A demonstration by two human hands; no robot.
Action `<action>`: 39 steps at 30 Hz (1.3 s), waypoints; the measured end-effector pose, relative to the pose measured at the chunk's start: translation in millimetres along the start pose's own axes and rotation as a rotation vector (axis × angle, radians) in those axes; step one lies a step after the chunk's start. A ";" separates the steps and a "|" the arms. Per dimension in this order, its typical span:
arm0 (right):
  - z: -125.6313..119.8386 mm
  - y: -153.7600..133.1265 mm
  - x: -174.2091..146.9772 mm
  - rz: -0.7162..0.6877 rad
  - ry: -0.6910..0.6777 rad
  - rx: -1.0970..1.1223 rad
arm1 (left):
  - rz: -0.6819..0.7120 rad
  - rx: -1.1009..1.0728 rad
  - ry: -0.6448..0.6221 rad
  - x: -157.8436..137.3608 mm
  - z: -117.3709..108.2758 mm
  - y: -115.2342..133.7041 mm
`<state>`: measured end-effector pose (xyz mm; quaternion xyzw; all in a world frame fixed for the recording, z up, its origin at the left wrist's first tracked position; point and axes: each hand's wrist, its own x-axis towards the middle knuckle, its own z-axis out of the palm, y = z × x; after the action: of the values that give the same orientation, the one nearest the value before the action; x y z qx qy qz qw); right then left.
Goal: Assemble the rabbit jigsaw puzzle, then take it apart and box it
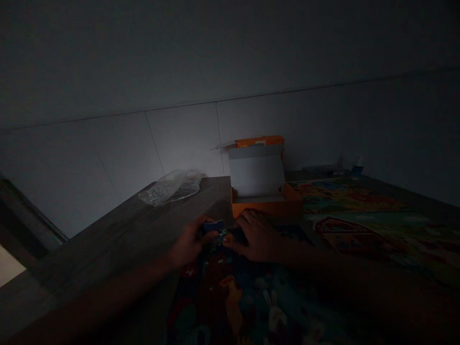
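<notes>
A dark blue puzzle piece (213, 225) is pinched between the thumb and fingers of my left hand (192, 242), just above the far left edge of the puzzle picture. My right hand (257, 235) lies with fingers stretched toward the front of an orange box, its thumb on the picture close to the piece. Below both hands spreads the dark puzzle picture (247, 297), with a white rabbit and other animals on it. Dim light hides the joints between pieces.
The open orange box (268, 209) stands behind my hands, white lid raised. Another orange box (260, 141) is behind it. Crumpled clear plastic (172, 187) lies on the grey table (118, 258). To the right are colourful picture sheets (359, 218) and a small bottle (357, 168) by the wall.
</notes>
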<state>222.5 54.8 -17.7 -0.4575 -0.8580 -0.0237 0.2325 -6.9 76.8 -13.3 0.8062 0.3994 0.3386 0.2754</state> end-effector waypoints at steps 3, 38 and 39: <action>2.4 3.9 2.7 0.013 -0.038 -0.006 | 0.044 0.069 -0.168 -1.6 2.8 5.1; 4.7 20.5 7.7 0.176 0.024 0.083 | 0.030 0.238 -0.078 29.9 29.1 6.3; 3.8 22.1 8.3 0.148 0.021 0.125 | 0.029 0.246 -0.080 28.8 29.0 7.2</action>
<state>234.7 75.1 -21.4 -0.5041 -0.8190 0.0425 0.2708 31.7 91.8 -16.7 0.8525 0.4148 0.2585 0.1853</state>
